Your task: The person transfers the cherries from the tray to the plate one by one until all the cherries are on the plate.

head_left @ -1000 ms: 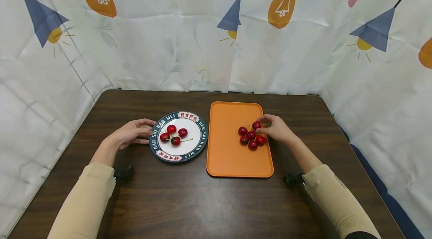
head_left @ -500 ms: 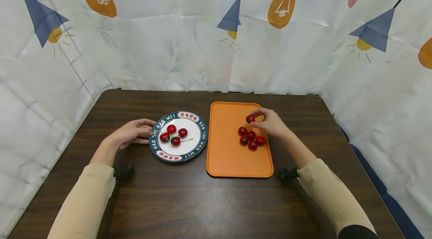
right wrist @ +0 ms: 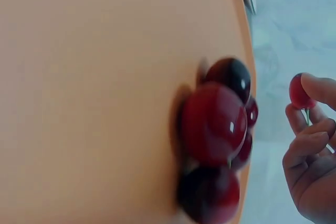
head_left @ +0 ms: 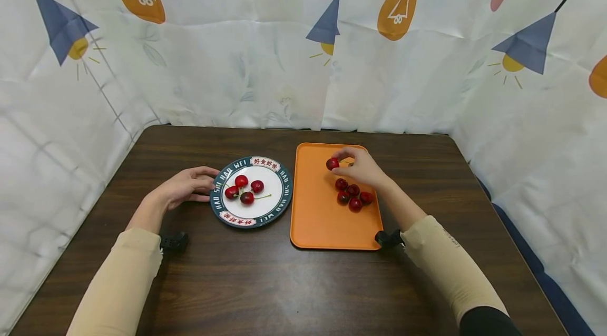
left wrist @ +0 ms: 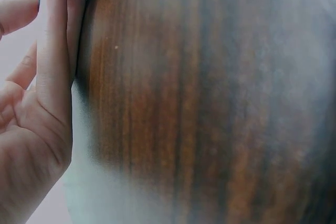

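Only head view shows four cherries (head_left: 247, 198) on plate (head_left: 286, 188).

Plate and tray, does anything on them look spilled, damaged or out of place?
Nothing stands out. Four cherries lie on the plate, five more cherries sit clustered on the tray, and the right hand pinches another cherry above it. I see no spill or breakage.

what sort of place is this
Probably a staged tabletop in a cloth-lined nook; what lies beyond is hidden. White printed cloth hangs behind and beside a dark table bearing a plate and an orange tray.
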Available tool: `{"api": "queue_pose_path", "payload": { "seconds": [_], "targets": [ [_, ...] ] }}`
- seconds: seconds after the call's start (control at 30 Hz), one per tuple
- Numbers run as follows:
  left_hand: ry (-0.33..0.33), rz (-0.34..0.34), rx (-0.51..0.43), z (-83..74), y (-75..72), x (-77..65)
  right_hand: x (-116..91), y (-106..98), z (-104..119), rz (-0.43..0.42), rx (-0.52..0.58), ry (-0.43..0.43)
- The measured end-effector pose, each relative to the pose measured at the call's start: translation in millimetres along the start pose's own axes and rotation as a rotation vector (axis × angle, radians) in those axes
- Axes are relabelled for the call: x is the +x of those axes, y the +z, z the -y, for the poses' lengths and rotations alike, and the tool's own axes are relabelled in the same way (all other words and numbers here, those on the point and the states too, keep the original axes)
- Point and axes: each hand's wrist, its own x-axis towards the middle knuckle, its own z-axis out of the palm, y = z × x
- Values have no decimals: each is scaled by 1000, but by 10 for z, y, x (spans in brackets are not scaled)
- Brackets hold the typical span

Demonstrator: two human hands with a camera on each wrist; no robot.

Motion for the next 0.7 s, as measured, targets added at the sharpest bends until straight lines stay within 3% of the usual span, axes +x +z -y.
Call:
{"api": "queue_pose_path", "payload": {
  "seconds": [0.4, 0.7],
  "targets": [
    [-8, -3, 2, 1, -7, -1, 175, 358, 247, 54, -35, -19],
    [-8, -1, 2, -10, -1, -7, 299, 577, 405, 142, -18, -69]
  ]
}}
